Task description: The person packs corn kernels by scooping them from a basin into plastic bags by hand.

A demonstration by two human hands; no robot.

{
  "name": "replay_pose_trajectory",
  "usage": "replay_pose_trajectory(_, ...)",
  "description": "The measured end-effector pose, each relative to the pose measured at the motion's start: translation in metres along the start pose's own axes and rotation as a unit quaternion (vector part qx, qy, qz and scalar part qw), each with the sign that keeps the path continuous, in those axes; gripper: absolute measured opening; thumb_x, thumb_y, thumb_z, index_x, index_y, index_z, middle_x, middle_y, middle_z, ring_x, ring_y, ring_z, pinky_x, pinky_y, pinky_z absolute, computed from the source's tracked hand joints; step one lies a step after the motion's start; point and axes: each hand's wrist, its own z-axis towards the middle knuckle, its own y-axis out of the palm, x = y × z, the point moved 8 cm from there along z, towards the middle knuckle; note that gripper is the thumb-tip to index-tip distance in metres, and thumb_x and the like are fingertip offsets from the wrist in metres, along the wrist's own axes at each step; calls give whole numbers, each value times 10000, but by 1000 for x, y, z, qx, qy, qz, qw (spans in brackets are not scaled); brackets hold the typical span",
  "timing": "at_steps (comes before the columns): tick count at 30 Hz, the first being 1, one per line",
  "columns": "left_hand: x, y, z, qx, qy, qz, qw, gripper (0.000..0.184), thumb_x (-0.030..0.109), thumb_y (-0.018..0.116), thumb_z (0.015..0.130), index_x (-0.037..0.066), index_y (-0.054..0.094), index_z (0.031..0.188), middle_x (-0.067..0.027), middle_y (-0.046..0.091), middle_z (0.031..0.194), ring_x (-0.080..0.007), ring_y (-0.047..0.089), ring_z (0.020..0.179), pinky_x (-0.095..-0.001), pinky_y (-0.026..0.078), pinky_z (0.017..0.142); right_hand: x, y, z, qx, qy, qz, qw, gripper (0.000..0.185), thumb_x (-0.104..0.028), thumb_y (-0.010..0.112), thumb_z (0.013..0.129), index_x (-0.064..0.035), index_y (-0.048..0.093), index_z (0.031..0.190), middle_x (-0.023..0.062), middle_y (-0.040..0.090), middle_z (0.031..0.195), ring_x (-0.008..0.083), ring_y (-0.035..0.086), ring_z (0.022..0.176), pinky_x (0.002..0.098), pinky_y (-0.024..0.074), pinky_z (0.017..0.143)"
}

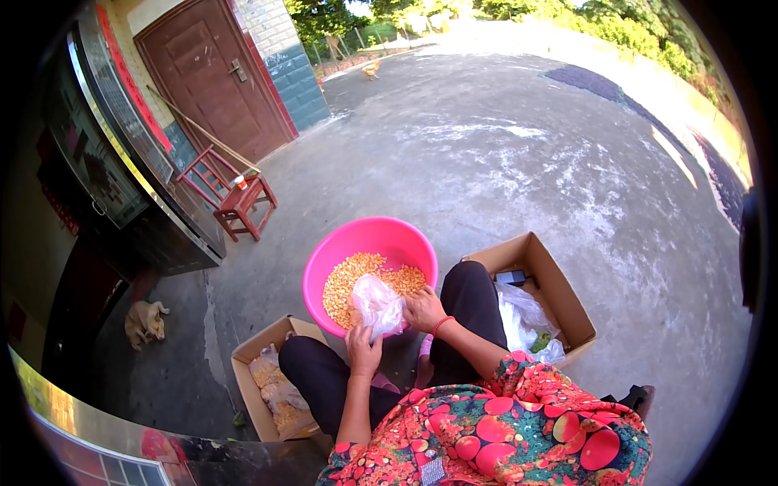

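A clear plastic bag (378, 303) is stretched between my two hands at the near rim of a pink basin (326, 243). Loose yellow corn kernels (344, 283) cover much of the basin's bottom. My left hand (363, 350) grips the bag's near left side, fingers closed. My right hand (423, 309), with a red cord on the wrist, has its fingers closed at the bag's right edge. Whether kernels are inside the bag I cannot tell.
By my left leg, a cardboard box (243, 374) contains bags of kernels. Another cardboard box (567, 304) on the right holds plastic bags and a small dark box. A red chair (243, 202) carries a cup. A dog (146, 324) lies at left; a chicken (371, 70) stands farther off.
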Motion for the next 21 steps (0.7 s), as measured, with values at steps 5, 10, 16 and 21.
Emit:
replay_pose_trajectory(5,0,2,1,0,1,-5,1000,281,170,681,722,-24,616,915,-188,568,1068,-385,501,980,-446,381,883,3,2,0,-4,4,1,1000,198,-239,519,772,-59,555,699,125,587,691,272,575,747,387,380,809)
replay_pose_trajectory(10,-4,4,0,-1,-9,-11,1000,272,189,680,723,5,617,914,-177,559,996,-375,496,1015,-453,358,934,3,2,0,5,-2,2,1000,195,-236,521,770,-60,552,695,126,581,674,273,574,737,388,383,804)
replay_pose_trajectory(16,-6,6,0,3,-12,-9,1000,259,177,682,715,12,625,907,-170,560,982,-375,494,1005,-452,369,919,5,3,0,17,-9,3,1000,188,-232,520,764,-62,549,689,127,581,672,274,575,725,390,387,789)
replay_pose_trajectory(21,-4,5,0,4,-13,-4,1000,257,174,683,713,14,629,907,-166,560,976,-376,493,1001,-451,372,917,5,3,0,11,-6,4,1000,184,-229,517,762,-62,551,693,130,582,675,276,575,728,392,387,784)
